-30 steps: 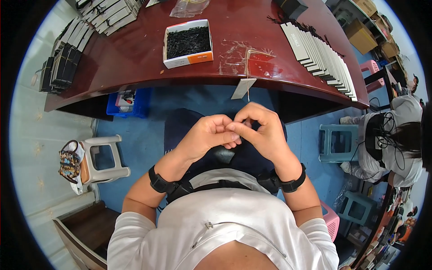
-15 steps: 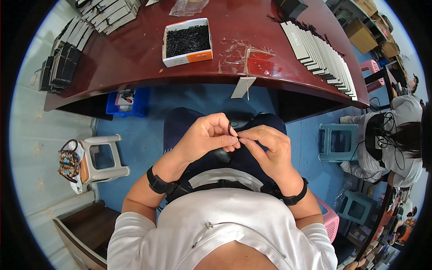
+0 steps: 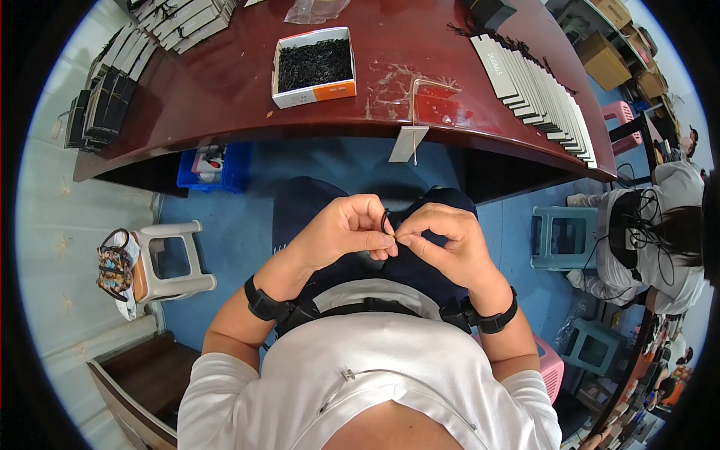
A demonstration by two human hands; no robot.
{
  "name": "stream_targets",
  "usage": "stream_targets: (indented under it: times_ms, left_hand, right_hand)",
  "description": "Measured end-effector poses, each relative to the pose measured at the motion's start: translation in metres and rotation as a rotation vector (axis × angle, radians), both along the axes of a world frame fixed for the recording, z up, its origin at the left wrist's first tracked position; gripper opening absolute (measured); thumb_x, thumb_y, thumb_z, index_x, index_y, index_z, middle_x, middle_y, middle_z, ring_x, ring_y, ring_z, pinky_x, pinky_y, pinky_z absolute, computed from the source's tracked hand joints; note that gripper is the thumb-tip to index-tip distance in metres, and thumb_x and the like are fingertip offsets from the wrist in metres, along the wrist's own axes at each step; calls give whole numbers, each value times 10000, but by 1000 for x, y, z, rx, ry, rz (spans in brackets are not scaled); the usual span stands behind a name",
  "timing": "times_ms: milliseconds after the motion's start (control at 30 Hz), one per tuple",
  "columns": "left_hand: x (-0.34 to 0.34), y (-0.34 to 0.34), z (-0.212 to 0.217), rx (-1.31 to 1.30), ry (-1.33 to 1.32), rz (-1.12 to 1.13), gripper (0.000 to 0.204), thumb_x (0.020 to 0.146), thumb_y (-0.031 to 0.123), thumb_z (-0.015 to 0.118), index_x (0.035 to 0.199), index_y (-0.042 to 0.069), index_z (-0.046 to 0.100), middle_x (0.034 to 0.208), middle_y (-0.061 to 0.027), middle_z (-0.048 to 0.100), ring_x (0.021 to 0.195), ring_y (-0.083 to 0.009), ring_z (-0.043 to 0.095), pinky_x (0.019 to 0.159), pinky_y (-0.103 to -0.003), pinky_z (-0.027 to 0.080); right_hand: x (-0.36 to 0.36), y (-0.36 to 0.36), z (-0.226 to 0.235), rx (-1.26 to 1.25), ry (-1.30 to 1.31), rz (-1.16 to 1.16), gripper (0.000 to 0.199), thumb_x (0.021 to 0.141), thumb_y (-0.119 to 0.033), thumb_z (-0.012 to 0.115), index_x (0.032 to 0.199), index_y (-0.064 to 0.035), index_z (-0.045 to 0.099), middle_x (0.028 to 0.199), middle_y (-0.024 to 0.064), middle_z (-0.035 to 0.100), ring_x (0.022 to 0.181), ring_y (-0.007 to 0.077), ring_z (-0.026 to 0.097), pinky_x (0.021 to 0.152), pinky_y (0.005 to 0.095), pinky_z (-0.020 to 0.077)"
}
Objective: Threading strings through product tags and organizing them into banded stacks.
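A person sits at a reddish-brown desk (image 3: 225, 90), both hands raised over the lap, just short of the desk's near edge. The left hand (image 3: 346, 231) is mostly curled, thumb and forefinger pinched on a thin black cord (image 3: 384, 217), which rises in a small loop above the fingertips. The right hand (image 3: 448, 241) meets it there, thumb and forefinger closed at the cord's lower end, the other fingers loosely bent; the exact grip is too small to make out.

On the desk, beyond the hands and somewhat to the left, stands a lidless white and orange box (image 3: 300, 98), well filled with a tangle of small black pieces (image 3: 315, 64). Beneath the desk at the left, a blue bin (image 3: 238, 169) holds a few items, among them something white and something red, hard to tell apart. At the far edge of the desk lies a clear plastic bag (image 3: 319, 9).

To the right of the box, a bent wire (image 3: 415, 97) is taped to the desk, and a slanting row of white cards (image 3: 529, 94) with black cords lies farther right. Bundled cards (image 3: 109, 112) are stacked at the left end. Cardboard boxes (image 3: 604, 60) rest on a shelf at upper right, their contents hidden
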State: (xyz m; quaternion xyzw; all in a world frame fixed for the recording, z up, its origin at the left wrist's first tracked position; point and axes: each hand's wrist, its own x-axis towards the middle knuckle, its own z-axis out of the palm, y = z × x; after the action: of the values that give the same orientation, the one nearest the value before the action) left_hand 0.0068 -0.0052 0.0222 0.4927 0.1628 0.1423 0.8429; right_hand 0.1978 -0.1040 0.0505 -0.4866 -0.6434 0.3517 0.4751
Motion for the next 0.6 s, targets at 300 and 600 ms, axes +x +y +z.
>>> stream_targets:
  times_ms: [300,600]
  left_hand:
    - [-1,4,-7,-141,-29,-72,93,866,44,645,858,35,554,818,-115,674,715,-131,656,663,-236,539]
    - [6,-1,-2,-72,-37,93,91,865,33,632,857,43,542,894,-76,662,801,-119,639,732,-242,514]
  right_hand:
    - [-9,0,-1,168,-124,-18,115,737,9,660,842,-28,632,762,86,622,677,254,602,652,335,474]
    - [-22,-4,-7,151,-195,-296,167,674,26,663,801,-54,589,723,63,591,631,251,574,613,336,455]
